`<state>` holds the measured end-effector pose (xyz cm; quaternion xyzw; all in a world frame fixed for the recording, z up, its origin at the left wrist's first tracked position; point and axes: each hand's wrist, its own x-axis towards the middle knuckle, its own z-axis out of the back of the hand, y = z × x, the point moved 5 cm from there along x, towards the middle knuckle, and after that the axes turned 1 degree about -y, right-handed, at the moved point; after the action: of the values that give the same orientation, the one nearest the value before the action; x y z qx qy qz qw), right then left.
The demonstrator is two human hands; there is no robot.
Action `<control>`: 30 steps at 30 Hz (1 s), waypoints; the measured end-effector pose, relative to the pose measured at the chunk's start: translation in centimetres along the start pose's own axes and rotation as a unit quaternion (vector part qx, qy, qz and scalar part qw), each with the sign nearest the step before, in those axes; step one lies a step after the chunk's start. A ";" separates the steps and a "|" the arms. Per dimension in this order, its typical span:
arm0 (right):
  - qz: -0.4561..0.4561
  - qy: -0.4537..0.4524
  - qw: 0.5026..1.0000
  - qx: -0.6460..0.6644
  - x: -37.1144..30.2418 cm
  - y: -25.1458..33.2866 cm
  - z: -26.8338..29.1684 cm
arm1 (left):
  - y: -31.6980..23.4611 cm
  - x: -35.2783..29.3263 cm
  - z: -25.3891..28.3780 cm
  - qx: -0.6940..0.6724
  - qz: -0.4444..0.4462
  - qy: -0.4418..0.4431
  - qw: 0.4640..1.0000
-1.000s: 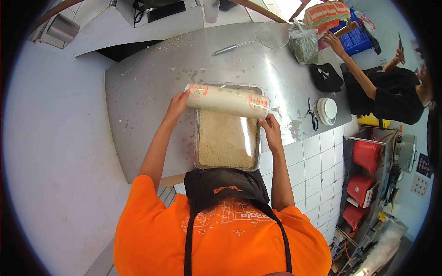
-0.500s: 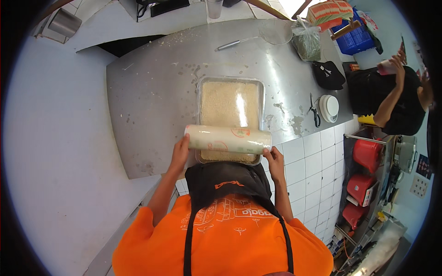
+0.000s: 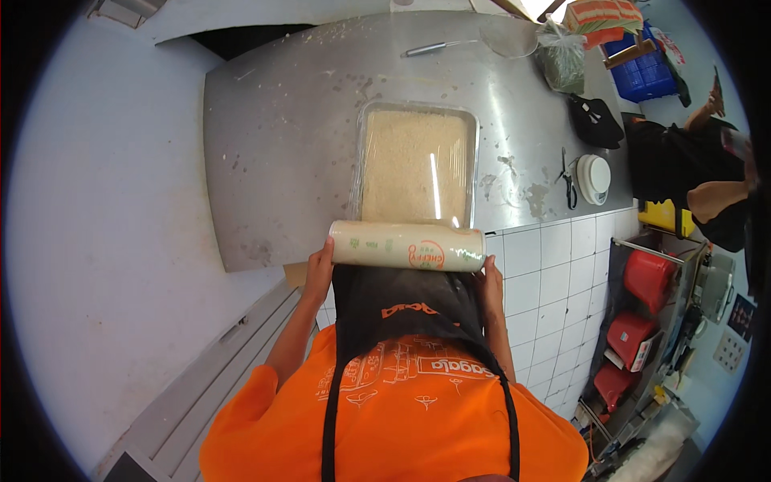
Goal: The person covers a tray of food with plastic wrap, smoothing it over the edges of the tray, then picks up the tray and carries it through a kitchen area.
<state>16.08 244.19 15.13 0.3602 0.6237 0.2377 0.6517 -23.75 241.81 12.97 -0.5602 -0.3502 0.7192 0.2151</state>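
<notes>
A large roll of cling film (image 3: pixel 385 247) lies crosswise at the near edge of the tray, in front of my apron. My left hand (image 3: pixel 321 265) grips its left end and my right hand (image 3: pixel 492 277) its right end, fingers closed around the tips. Beyond the roll sits a rectangular metal tray (image 3: pixel 475 153) filled with a flat layer of tan crumbs (image 3: pixel 393 161). Clear film (image 3: pixel 435 185) with bright glare streaks runs over the crumbs to the roll. The roll hides the tray's near rim.
On the steel table (image 3: pixel 273 161) are scissors (image 3: pixel 569 189), a round white scale (image 3: pixel 593 178), a black cap (image 3: pixel 596 122), a bag of dark green stuff (image 3: pixel 562 64) and a handled strainer (image 3: pixel 510 36). Another person (image 3: pixel 683 165) stands at the right.
The roll has come toward me, from over the tray's near part to its near edge, with both hands on it. It has turned, and more film-covered crumbs show. The view has shifted.
</notes>
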 end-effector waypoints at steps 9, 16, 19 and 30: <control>0.261 -0.032 0.914 -0.308 -0.1 4.7 -2.6 | -1.0 1.9 0.4 0.101 0.064 -0.032 0.992; 0.161 0.102 0.981 -0.021 -1.9 8.0 -4.7 | -6.5 3.5 -1.5 0.189 0.125 0.196 0.954; 0.214 0.148 0.961 -0.090 -2.7 10.0 -5.3 | -7.9 6.1 -1.6 0.250 0.186 0.177 0.934; 0.158 0.120 0.979 0.047 -1.4 7.9 -3.8 | -11.9 19.8 -5.8 -0.012 0.107 0.142 0.984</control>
<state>13.28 248.74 22.19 0.4534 0.6432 0.3491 0.5088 -24.76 265.14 8.11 -0.6933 -0.2629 0.6469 0.1780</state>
